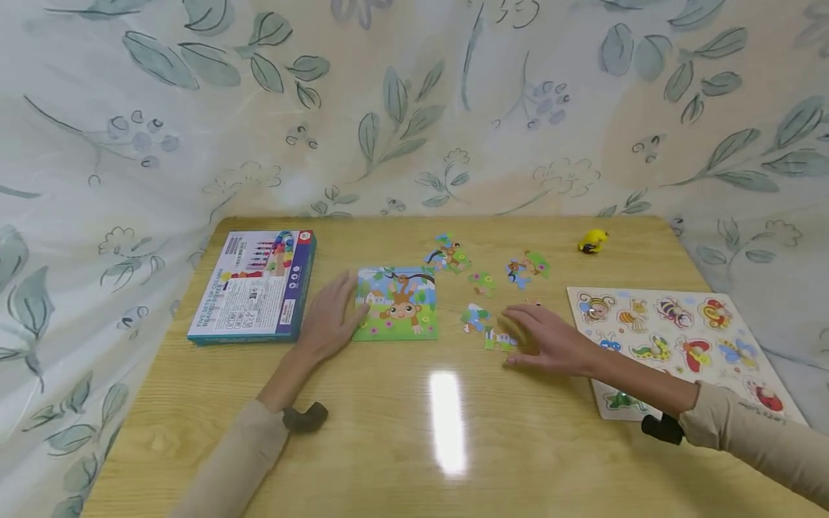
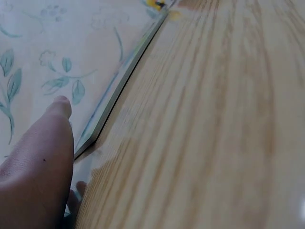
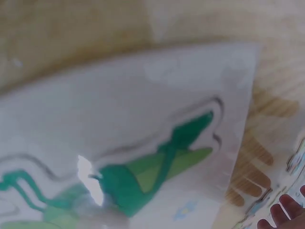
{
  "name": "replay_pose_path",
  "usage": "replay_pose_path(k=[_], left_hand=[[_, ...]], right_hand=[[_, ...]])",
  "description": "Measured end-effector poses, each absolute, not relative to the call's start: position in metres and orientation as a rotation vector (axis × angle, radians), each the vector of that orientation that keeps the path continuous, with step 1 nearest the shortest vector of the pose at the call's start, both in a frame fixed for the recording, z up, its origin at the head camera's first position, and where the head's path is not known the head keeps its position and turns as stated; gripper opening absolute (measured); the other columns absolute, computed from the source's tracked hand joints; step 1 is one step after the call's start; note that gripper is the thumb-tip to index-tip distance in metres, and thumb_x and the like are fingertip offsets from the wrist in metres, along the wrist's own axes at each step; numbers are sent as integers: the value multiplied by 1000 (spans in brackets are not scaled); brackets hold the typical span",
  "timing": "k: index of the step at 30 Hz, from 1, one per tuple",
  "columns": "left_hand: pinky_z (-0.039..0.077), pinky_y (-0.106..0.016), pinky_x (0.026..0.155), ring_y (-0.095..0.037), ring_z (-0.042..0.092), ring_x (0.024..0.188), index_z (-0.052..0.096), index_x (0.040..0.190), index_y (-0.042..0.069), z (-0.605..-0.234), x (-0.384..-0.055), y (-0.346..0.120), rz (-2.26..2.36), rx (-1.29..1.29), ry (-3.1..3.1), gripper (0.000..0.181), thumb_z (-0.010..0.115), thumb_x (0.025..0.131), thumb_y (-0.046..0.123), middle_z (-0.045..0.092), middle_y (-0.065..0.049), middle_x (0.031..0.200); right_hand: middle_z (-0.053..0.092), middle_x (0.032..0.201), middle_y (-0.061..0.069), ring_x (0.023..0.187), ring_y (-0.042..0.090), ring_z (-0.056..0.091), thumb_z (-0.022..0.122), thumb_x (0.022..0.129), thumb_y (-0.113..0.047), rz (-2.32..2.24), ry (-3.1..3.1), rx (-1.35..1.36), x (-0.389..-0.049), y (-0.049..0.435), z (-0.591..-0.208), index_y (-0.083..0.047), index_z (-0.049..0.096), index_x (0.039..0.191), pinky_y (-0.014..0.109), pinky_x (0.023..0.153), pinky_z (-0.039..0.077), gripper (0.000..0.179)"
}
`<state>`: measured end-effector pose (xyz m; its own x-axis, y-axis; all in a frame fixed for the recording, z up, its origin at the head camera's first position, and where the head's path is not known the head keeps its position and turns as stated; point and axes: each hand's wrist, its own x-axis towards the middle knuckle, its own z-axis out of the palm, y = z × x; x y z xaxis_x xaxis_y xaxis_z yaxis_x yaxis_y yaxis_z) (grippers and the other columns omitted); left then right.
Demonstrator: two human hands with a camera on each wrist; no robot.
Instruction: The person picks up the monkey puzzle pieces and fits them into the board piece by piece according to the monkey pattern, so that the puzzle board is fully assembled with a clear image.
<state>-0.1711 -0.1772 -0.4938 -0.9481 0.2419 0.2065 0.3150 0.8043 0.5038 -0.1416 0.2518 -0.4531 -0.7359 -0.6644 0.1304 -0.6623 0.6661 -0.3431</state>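
Observation:
A square monkey picture [image 1: 395, 306] lies flat on the table. My left hand [image 1: 327, 318] rests along its left edge, fingers extended and thumb at the edge. In the left wrist view the thumb [image 2: 45, 152] stands beside the thin edge of a flat board [image 2: 112, 98]. To the picture's right are several loose jigsaw pieces [image 1: 476, 316]. Over the nearest of them my right hand [image 1: 550, 344] hovers low, fingers loosely bent, fingertips close to a piece with small houses [image 1: 499, 339]. The right wrist view catches only some fingertips [image 3: 281, 214] at its corner.
An insect puzzle board [image 1: 673, 345] lies under the right forearm; its green grasshopper [image 3: 138, 181] fills the right wrist view. A boxed bead set [image 1: 252, 288] lies left of my left hand. Further back are joined jigsaw pieces [image 1: 448, 253] and a small yellow toy [image 1: 592, 241].

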Motion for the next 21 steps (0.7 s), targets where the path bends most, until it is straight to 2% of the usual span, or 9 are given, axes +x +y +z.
replay_pose_path(k=[6,10,14,21], left_hand=[[22,-56,120,-34,27,147,35,150,12,-493,-174,-178,-779,-435,-2880,69,41,98,55,25,-13,161],[20,-55,121,-34,26,148,33,151,12,-493,-174,-176,-783,-456,-2883,69,41,98,55,24,-13,161],[19,-54,122,-33,24,148,32,152,13,-491,-174,-177,-779,-454,-2895,68,41,98,54,23,-12,161],[16,-52,123,-33,24,149,32,152,12,-490,-171,-177,-764,-454,-2923,68,39,99,54,23,-13,161]], right_hand=[[52,136,21,126,41,50,79,78,-40,-514,2894,-1211,-141,261,-445,1,49,136,59,100,44,77],[49,140,22,126,42,49,78,80,-37,-514,2904,-1068,-143,276,-442,1,47,138,59,98,45,77],[46,143,22,129,42,46,76,81,-41,-501,2897,-941,-149,288,-440,0,43,142,60,100,42,80],[47,142,22,129,44,45,77,80,-43,-488,2920,-896,-150,297,-439,-1,43,142,62,101,40,82]])
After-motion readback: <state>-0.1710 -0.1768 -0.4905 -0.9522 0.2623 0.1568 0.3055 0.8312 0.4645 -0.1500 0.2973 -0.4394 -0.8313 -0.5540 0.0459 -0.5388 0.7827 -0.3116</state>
